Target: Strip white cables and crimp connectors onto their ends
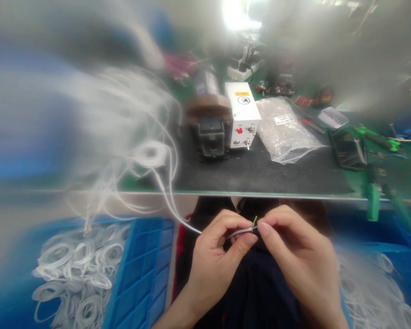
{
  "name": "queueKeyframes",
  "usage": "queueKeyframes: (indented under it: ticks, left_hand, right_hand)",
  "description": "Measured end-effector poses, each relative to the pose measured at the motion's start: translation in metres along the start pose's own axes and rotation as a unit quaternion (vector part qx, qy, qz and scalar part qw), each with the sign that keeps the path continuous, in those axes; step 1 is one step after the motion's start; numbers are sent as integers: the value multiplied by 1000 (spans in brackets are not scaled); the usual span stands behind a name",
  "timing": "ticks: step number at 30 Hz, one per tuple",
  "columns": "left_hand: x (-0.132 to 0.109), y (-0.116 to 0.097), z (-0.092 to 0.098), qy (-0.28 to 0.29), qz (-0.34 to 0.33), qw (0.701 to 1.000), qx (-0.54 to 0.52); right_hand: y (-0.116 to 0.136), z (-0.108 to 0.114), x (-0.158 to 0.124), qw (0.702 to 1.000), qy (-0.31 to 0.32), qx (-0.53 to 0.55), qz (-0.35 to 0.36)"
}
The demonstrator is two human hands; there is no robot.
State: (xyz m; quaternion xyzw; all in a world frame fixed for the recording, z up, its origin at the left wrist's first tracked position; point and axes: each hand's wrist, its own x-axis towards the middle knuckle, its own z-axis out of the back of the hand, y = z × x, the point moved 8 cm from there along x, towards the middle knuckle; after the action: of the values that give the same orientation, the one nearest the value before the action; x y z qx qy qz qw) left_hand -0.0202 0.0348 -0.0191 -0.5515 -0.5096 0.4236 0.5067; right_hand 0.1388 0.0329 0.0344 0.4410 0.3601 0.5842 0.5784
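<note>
My left hand (222, 253) pinches a white cable (238, 231) close to its stripped end. A short green-yellow wire (255, 221) sticks up out of that end. Thumb and forefinger of my right hand (294, 251) are closed on a thin wire coming from the same cable end, just right of the left fingertips. From my left hand the cable runs up and left to a white coil (150, 154) on the table edge. Both hands are above my lap, in front of the table.
A dark machine (210, 130) stands beside a white control box (244, 114) with a red light. Right of it lie a clear plastic bag (286, 130) and green-handled pliers (373, 196). Blue crates (140, 269) with coiled white cables (82, 269) flank my lap.
</note>
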Motion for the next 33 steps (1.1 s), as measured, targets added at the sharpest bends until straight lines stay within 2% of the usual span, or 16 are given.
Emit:
queueKeyframes:
  ticks: [4,11,17,22,26,33]
  left_hand:
    - [1,-4,4,-33,-8,999,5]
    - [-4,2,9,-75,8,995,-64]
    - [-10,7,7,-85,18,988,-125]
    - [-10,6,4,-75,21,986,-145]
    - [-9,2,5,-87,9,990,-111]
    - [-4,-12,5,-78,-11,996,47]
  right_hand:
    - [2,-3,-2,1000,0,-16,17]
    - [6,-11,-5,999,4,-21,45]
    - [0,-19,-8,999,26,29,13]
    - [-7,-18,-6,998,27,49,-12]
    - [-2,-14,-4,999,20,10,23]
    - [6,-9,3,995,13,-58,85]
